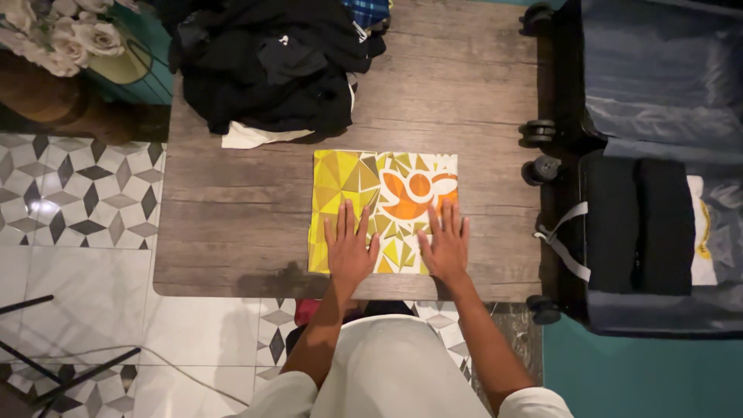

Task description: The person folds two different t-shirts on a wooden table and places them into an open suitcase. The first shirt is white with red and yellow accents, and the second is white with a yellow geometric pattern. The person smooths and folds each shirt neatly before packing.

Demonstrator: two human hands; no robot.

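Seen from above, a person is pressing both hands flat on a folded cloth (pixel 385 210) that is lying squared on the near half of a wooden counter (pixel 232 232); the left hand (pixel 348 249) is resting on the cloth's near left part and the right hand (pixel 446 244) on its near right part, the fingers (pixel 346 220) of both spread open and lying flat, grasping nothing; the cloth is showing a yellow pattern of triangles on its left side and white with an orange curling emblem on its right, the emblem's lower edge being covered by the right hand; at the counter's far edge a heap of black clothes (pixel 271 66) is sitting over a pale garment (pixel 251 138) that is peeking out beneath it, well apart from the cloth; to the right an open dark suitcase (pixel 658 101) is lying on the floor, its wheels (pixel 540 169) facing the counter, with folded black garments (pixel 638 224) packed in its near half and a white piece with a yellow mark (pixel 700 228) mostly hidden beside them; cream roses (pixel 66 35) are being cut off by the top left corner; the person's lap is hiding the counter's near edge and part of the patterned tile floor (pixel 77 193).
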